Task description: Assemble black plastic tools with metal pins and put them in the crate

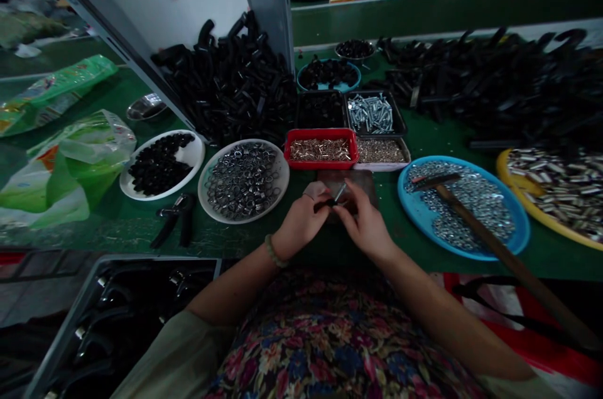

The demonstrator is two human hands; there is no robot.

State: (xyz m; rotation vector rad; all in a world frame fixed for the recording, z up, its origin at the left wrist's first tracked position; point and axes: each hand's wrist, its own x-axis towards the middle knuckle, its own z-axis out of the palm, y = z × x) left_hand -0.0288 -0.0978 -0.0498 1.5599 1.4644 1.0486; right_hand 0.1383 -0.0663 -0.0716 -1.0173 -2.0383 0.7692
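My left hand (301,220) and my right hand (365,223) meet over a dark metal block (365,182) at the near edge of the green table (117,223). The left hand pinches a small black part (325,203). The right hand's fingers hold a thin silver screw (340,191) against that part. A bead bracelet sits on my left wrist. Directly behind the hands stand a red tray of small copper-coloured pieces (321,149) and a white tray of small metal bits (380,151).
A white plate of metal rings (244,180), a white plate of black parts (160,163), black pliers (175,218), a blue plate of nuts (464,207) with a hammer (490,242) across it, a yellow plate (551,188), screw trays, heaps of black handles (230,81), green bags at left.
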